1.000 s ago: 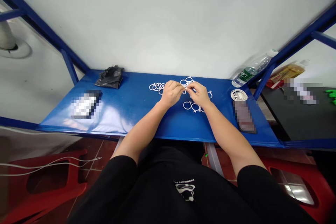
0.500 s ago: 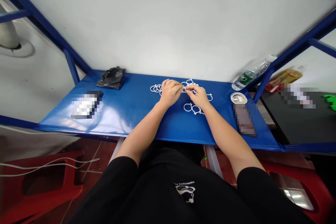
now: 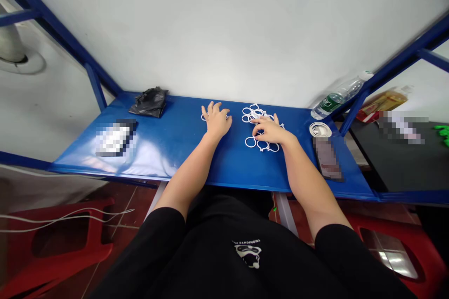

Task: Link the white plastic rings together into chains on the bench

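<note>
Blue bench (image 3: 182, 149), white rings (image 3: 258, 113): left hand (image 3: 216, 124) spread, right hand (image 3: 270, 131) curled, its grip unclear.
Thin, small-tabbed rings lie in two groups toward the back edge, under both hands; the bottle's green label (image 3: 329, 103), near the back right corner, is too small to read.

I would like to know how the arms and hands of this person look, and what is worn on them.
The left hand and right hand are bare, with no glove, watch or bracelet visible. The forearms are uncovered. Plain black short sleeves belong to a black shirt with a white print.
</note>
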{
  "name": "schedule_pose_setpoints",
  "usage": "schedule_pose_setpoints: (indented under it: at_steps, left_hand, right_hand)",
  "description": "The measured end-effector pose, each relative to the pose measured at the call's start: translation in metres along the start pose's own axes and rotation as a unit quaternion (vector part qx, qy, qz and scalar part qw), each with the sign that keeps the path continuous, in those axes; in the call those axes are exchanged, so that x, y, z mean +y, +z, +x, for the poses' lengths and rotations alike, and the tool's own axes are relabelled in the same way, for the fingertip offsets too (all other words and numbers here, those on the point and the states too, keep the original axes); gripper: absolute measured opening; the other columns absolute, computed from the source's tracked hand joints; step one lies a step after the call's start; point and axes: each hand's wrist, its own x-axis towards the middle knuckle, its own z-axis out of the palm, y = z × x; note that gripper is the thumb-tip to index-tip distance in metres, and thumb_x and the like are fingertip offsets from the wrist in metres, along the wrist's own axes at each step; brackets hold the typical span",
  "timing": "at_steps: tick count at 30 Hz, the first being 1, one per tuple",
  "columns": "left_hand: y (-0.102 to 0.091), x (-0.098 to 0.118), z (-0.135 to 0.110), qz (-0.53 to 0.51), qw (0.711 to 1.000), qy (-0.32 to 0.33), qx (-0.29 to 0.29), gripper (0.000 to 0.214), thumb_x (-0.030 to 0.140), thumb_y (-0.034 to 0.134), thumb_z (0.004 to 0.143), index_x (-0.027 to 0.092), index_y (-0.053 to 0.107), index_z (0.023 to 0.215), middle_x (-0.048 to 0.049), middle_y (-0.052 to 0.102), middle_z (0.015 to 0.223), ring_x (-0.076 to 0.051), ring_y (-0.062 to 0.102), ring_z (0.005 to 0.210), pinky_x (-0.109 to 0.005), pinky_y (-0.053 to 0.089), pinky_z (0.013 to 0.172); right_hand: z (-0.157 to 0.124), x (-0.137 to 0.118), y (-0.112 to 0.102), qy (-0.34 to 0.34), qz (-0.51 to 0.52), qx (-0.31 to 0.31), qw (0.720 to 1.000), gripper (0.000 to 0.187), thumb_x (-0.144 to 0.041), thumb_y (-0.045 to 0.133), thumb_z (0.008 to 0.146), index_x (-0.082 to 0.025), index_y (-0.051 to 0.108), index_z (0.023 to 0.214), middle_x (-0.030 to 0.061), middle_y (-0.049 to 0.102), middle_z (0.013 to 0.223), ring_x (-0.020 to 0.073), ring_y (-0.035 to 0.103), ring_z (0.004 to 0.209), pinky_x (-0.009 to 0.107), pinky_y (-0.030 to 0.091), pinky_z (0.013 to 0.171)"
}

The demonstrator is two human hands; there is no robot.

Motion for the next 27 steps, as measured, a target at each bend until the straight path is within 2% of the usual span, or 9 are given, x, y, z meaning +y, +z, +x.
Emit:
schedule_pose_setpoints:
  at_steps: [3, 6, 9, 11, 14, 17, 20, 24, 27]
  left_hand:
    - [0.003, 0.008, -0.001, -0.058, 0.995, 0.083, -0.024, 0.017, 0.033, 0.068, 0.097, 0.026, 0.081, 0.106, -0.0125, 0.069, 0.141, -0.038, 0.054, 0.142, -0.068, 0.032, 0.125]
    - [0.002, 0.013, -0.001, -0.122, 0.97, 0.193, -0.082, 0.022, 0.034, 0.062, 0.101, 0.023, 0.081, 0.107, -0.011, 0.076, 0.124, -0.029, 0.067, 0.121, -0.053, 0.048, 0.113]
    - [0.001, 0.02, -0.004, -0.163, 0.937, 0.279, -0.129, 0.022, 0.034, 0.064, 0.1, 0.024, 0.08, 0.112, -0.0083, 0.078, 0.12, -0.026, 0.069, 0.117, -0.046, 0.051, 0.108]
    - [0.001, 0.023, -0.007, -0.174, 0.924, 0.305, -0.155, 0.025, 0.036, 0.069, 0.097, 0.025, 0.078, 0.117, -0.007, 0.079, 0.12, -0.026, 0.07, 0.115, -0.044, 0.052, 0.107]
    - [0.004, 0.026, -0.011, -0.161, 0.922, 0.295, -0.193, 0.029, 0.03, 0.072, 0.093, 0.024, 0.077, 0.121, -0.0065, 0.08, 0.115, -0.026, 0.073, 0.106, -0.04, 0.054, 0.098]
    - [0.007, 0.025, -0.011, -0.15, 0.928, 0.263, -0.216, 0.023, 0.022, 0.06, 0.099, 0.024, 0.079, 0.112, -0.0056, 0.081, 0.106, -0.023, 0.075, 0.097, -0.034, 0.055, 0.088]
    - [0.007, 0.023, -0.009, -0.182, 0.931, 0.235, -0.212, 0.029, 0.021, 0.049, 0.105, 0.023, 0.078, 0.106, -0.005, 0.081, 0.1, -0.02, 0.074, 0.091, -0.03, 0.053, 0.083]
    - [0.006, 0.021, -0.007, -0.218, 0.928, 0.231, -0.193, 0.029, 0.023, 0.048, 0.108, 0.02, 0.077, 0.108, -0.0055, 0.08, 0.098, -0.02, 0.073, 0.089, -0.029, 0.052, 0.082]
    - [0.007, 0.02, -0.006, -0.21, 0.93, 0.241, -0.184, 0.031, 0.022, 0.047, 0.108, 0.02, 0.078, 0.106, -0.0063, 0.079, 0.095, -0.021, 0.072, 0.09, -0.031, 0.052, 0.084]
  right_hand:
    - [0.003, -0.003, 0.005, -0.005, -0.003, 0.016, 1.0, 0.004, -0.03, 0.078, 0.082, -0.031, 0.082, 0.079, -0.0022, 0.061, 0.156, 0.0474, 0.031, 0.158, 0.088, -0.011, 0.119]
    - [0.006, -0.005, 0.01, -0.006, 0.007, 0.063, 0.998, 0.004, -0.029, 0.078, 0.079, -0.028, 0.078, 0.076, -0.0002, 0.064, 0.151, 0.045, 0.036, 0.155, 0.086, -0.01, 0.121]
    - [0.008, -0.004, 0.013, -0.022, 0.017, 0.129, 0.991, 0.007, -0.026, 0.076, 0.075, -0.025, 0.071, 0.07, 0.0018, 0.068, 0.142, 0.0413, 0.044, 0.147, 0.083, -0.01, 0.123]
    - [0.009, -0.004, 0.015, -0.036, 0.025, 0.161, 0.986, 0.009, -0.025, 0.075, 0.074, -0.024, 0.068, 0.069, 0.0032, 0.071, 0.134, 0.039, 0.049, 0.142, 0.081, -0.009, 0.126]
    - [0.012, -0.002, 0.018, -0.048, 0.042, 0.188, 0.98, 0.01, -0.024, 0.072, 0.074, -0.024, 0.064, 0.069, 0.0041, 0.073, 0.127, 0.0363, 0.054, 0.135, 0.077, -0.005, 0.128]
    - [0.014, -0.003, 0.02, -0.06, 0.061, 0.203, 0.975, 0.01, -0.024, 0.069, 0.076, -0.024, 0.061, 0.07, 0.0044, 0.075, 0.122, 0.0338, 0.059, 0.13, 0.075, 0.004, 0.13]
    - [0.014, -0.005, 0.02, -0.077, 0.076, 0.224, 0.968, 0.01, -0.024, 0.067, 0.08, -0.025, 0.061, 0.072, 0.0041, 0.076, 0.119, 0.0308, 0.064, 0.123, 0.071, 0.013, 0.13]
    - [0.014, -0.008, 0.018, -0.085, 0.078, 0.262, 0.958, 0.006, -0.027, 0.069, 0.083, -0.026, 0.064, 0.079, 0.0035, 0.079, 0.111, 0.0291, 0.069, 0.114, 0.067, 0.024, 0.127]
    - [0.015, -0.009, 0.018, -0.089, 0.079, 0.268, 0.956, 0.005, -0.032, 0.071, 0.087, -0.027, 0.071, 0.089, 0.0034, 0.079, 0.101, 0.0283, 0.071, 0.103, 0.06, 0.04, 0.117]
